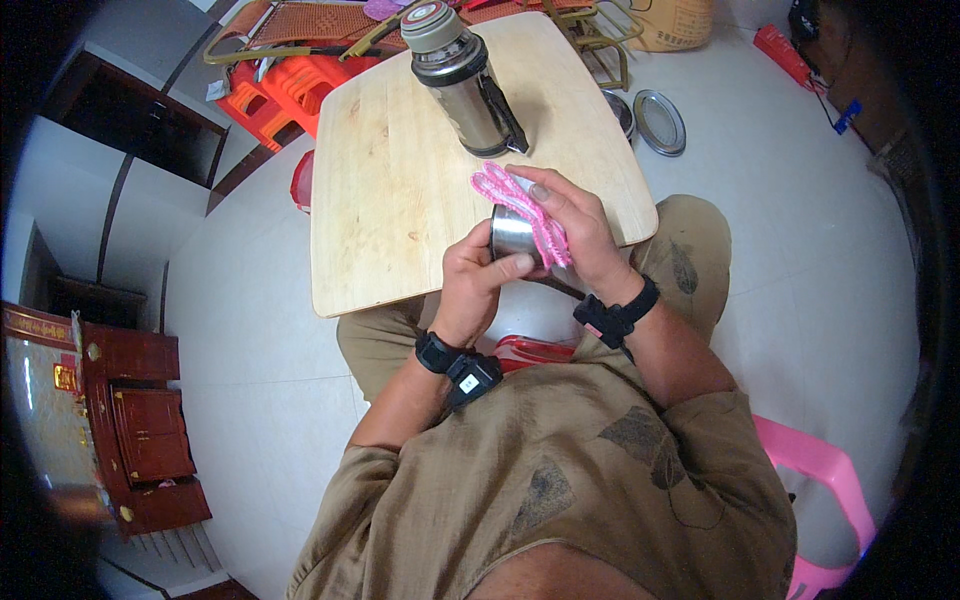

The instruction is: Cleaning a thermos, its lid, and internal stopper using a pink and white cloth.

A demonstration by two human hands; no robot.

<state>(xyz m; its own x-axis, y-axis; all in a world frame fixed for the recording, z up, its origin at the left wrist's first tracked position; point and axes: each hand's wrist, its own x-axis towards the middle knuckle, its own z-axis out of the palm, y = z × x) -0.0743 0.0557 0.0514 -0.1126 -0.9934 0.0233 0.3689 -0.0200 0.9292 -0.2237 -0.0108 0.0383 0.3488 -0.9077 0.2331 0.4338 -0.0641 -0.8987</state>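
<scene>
My left hand (pixel 480 270) grips a small stainless steel cup (pixel 511 232) from its left side, thumb along the near edge. Over the cup's right side lies a folded cloth with pink crocheted edging (pixel 517 202), and my right hand (pixel 577 225) presses it there with the fingers reaching past the top. The cup is tilted above the near edge of a light wooden table (pixel 375 187); its inside is hidden. Beyond my hands, upright on the table, stands a steel vacuum flask (pixel 465 97) with a black handle and a grey stopper.
Orange plastic stools (pixel 296 86) and a folding chair (pixel 307 30) stand behind the table. A round metal lid (pixel 660 122) rests on the floor at the right. A pink plastic chair (pixel 821 457) is by my right side, and a dark red wooden cabinet (pixel 146 427) is at the left.
</scene>
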